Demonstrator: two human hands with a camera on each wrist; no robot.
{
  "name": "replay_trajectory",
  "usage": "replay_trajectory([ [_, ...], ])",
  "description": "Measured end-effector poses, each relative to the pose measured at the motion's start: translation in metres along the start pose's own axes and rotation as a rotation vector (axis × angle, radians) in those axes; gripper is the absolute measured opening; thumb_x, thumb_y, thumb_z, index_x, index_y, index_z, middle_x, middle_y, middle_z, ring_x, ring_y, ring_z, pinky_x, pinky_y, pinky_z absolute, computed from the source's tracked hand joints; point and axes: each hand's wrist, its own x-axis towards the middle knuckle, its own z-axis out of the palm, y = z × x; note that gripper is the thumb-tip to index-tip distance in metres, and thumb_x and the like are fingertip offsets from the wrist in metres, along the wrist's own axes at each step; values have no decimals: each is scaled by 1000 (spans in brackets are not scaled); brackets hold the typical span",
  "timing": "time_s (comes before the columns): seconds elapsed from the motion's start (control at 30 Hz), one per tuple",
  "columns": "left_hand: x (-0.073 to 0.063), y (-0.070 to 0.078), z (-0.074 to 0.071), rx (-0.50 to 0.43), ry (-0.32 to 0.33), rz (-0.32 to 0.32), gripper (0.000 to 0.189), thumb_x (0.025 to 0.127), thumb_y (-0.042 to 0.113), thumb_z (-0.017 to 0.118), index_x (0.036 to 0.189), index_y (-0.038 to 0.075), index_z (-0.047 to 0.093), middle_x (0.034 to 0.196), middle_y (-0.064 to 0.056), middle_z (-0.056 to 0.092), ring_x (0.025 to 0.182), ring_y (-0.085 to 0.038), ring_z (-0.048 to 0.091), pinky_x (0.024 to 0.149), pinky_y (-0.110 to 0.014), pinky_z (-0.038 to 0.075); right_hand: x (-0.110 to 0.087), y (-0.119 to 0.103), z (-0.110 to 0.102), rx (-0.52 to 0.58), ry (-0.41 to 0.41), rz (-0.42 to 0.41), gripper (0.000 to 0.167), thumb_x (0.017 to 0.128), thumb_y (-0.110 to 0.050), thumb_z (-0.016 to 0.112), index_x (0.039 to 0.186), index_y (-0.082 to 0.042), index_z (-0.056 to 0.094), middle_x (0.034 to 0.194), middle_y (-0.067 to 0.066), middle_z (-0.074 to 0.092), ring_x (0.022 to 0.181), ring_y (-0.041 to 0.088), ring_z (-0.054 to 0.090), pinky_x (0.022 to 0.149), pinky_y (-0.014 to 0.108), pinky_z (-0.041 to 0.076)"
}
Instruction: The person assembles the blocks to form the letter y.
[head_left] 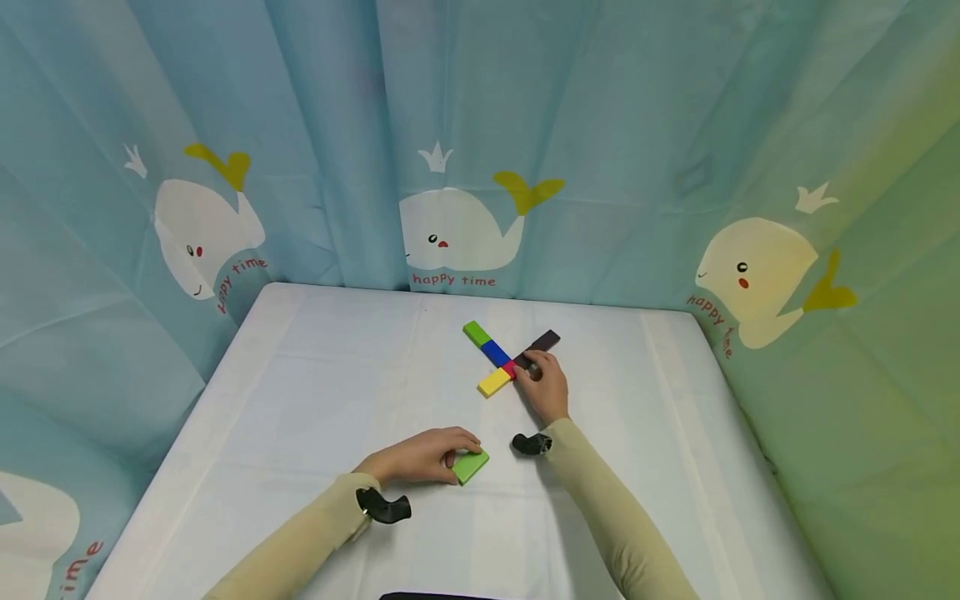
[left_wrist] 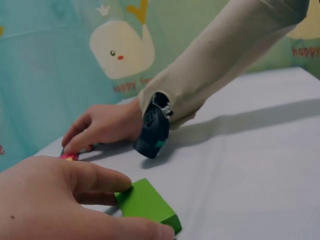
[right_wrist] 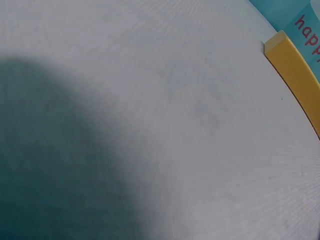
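Note:
My left hand [head_left: 427, 454] pinches a light green block [head_left: 472, 467] low over the near middle of the table, thumb on its near side and fingers on its far side. In the left wrist view this green block [left_wrist: 147, 202] lies between the fingertips and thumb. Farther out, my right hand [head_left: 546, 387] bends over a cross of coloured blocks, finger and thumb around a black block [head_left: 522, 359] beside the red block [head_left: 510, 369]; the palm hides part of it. The right wrist view shows only the yellow block [right_wrist: 295, 75], not the hand.
Within the cross lie another green block [head_left: 476, 333], a blue block [head_left: 495, 353], a yellow block [head_left: 493, 382] and a dark block [head_left: 546, 340] at the far right end. A white cloth covers the table [head_left: 337, 375]. Whale-print curtains [head_left: 330, 167] stand behind and at both sides.

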Motion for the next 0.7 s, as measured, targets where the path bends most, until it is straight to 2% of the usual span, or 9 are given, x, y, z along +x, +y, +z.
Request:
replay_trajectory([
  [0.17,1,-4,2,-114,52,17,52,85,22,78,133,13,60,133,1,55,83,-5,57,74,-18,47,0,0,0,-6,4,4,40,90,-25,72,123,-4,66,126,13,58,109,27,55,97,43,45],
  [0.37,-1,-11,4,-266,152,11,49,83,25,80,128,13,63,125,1,60,89,-8,61,75,-21,51,0,-2,0,-5,15,-5,39,89,-23,73,122,-3,66,125,13,58,105,27,56,94,43,45],
  [0.53,-2,-15,0,-365,211,-49,41,86,23,77,124,15,65,130,0,59,96,-9,62,81,-24,52,-1,-3,-1,-1,6,4,40,90,-24,72,124,-4,65,127,12,58,98,25,55,87,40,46],
  [0.7,1,-23,-4,-463,291,-143,36,89,22,73,123,15,66,125,-2,60,94,-13,63,75,-29,55,-1,-3,-1,-6,-2,19,39,90,-25,72,124,-5,65,127,11,57,98,24,55,88,39,46],
])
